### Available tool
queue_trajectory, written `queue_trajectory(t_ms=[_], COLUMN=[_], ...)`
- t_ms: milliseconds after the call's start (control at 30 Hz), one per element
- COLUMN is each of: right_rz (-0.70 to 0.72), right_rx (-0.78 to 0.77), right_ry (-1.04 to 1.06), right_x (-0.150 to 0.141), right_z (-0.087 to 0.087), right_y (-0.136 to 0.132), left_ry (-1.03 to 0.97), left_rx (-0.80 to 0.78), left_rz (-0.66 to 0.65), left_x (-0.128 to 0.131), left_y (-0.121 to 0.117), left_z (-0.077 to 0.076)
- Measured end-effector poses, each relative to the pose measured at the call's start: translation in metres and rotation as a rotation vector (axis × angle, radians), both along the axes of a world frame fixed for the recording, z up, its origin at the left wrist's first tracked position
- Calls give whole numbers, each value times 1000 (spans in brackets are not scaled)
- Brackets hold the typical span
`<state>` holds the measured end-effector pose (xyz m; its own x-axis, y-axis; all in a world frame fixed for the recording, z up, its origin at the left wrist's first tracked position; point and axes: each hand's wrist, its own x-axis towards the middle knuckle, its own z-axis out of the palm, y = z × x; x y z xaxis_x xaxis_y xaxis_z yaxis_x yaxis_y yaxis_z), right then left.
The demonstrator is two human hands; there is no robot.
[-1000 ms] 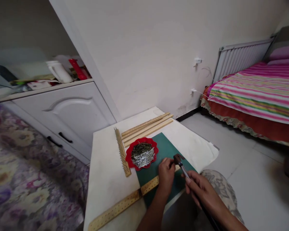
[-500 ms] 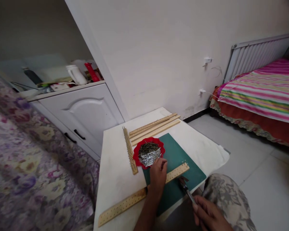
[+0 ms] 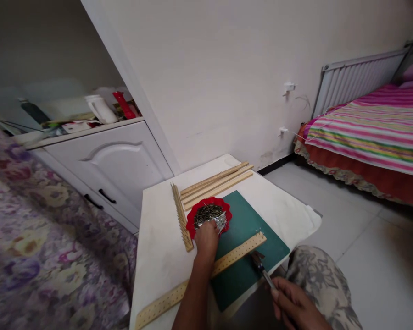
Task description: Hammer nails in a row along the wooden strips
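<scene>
My left hand (image 3: 206, 239) reaches into the near edge of a red scalloped dish (image 3: 206, 215) heaped with small metal nails; its fingers are curled down among the nails, and what they hold is hidden. My right hand (image 3: 292, 305) grips the handle of a small hammer (image 3: 261, 269), whose head rests low by the near edge of the green cutting mat (image 3: 251, 224). A long wooden strip with rows of holes (image 3: 234, 256) lies diagonally across the mat, passing under my left forearm.
A nail-studded wooden strip (image 3: 181, 216) lies left of the dish, and three plain wooden strips (image 3: 216, 181) lie at the far side of the small white table (image 3: 158, 256). My knee (image 3: 316, 279), a white cabinet (image 3: 110, 160), a floral couch (image 3: 37, 229) and a striped bed (image 3: 368, 133) surround it.
My left hand left the holed strip and moved up-left into the dish of nails. My right hand drew the hammer back and down to the mat's near edge.
</scene>
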<state>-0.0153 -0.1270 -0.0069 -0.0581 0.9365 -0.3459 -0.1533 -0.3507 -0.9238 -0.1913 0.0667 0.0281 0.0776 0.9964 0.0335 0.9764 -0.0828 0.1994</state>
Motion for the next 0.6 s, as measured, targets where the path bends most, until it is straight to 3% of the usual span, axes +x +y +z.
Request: queue_trajectory(t_ms=[333, 600], right_rz=[7, -11], right_rx=[30, 61], right_ry=[-13, -21], right_x=[-1, -3], right_z=[7, -1], right_y=[0, 0], left_ry=[55, -34], left_rx=[78, 162], left_rz=[6, -39], left_x=[-3, -7], left_y=[-10, -25], left_z=[2, 8])
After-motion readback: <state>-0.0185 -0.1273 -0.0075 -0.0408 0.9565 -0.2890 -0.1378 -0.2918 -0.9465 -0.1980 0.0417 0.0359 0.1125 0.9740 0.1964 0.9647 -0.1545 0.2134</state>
